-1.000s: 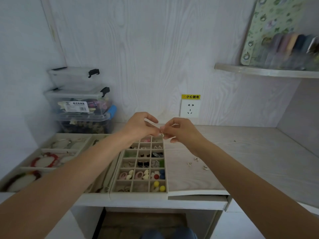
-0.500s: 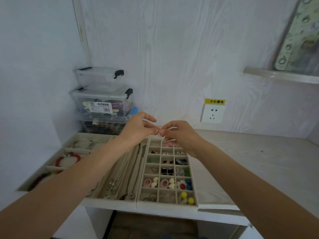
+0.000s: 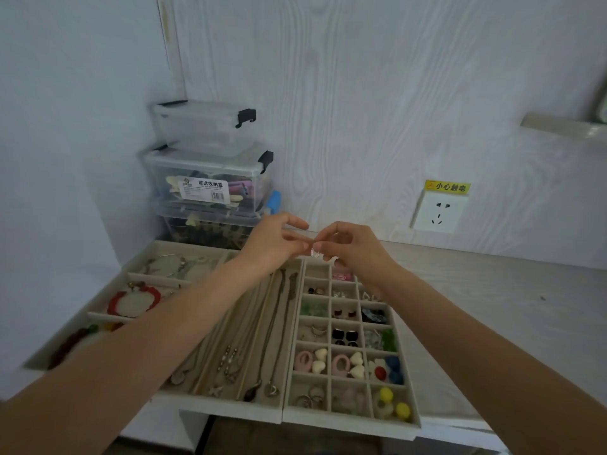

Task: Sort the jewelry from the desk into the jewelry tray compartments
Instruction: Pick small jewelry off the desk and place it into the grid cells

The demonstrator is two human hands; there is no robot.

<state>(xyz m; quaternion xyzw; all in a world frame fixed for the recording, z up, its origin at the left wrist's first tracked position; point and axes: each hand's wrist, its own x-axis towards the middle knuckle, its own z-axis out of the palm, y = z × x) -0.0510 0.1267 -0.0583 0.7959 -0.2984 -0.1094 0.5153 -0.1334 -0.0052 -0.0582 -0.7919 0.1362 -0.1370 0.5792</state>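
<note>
Both forearms reach forward over the table (image 3: 492,290). Left hand (image 3: 274,243) and right hand (image 3: 353,246) meet fingertip to fingertip, each with curled fingers pinching a tiny pale piece of jewelry (image 3: 315,253) between them. Just below the hands lies the gridded jewelry tray (image 3: 349,418), its compartments holding earrings and rings.

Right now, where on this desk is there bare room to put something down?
The desk is bare right of the grid tray, below the wall socket. The left side is crowded with trays and stacked clear boxes.
</note>
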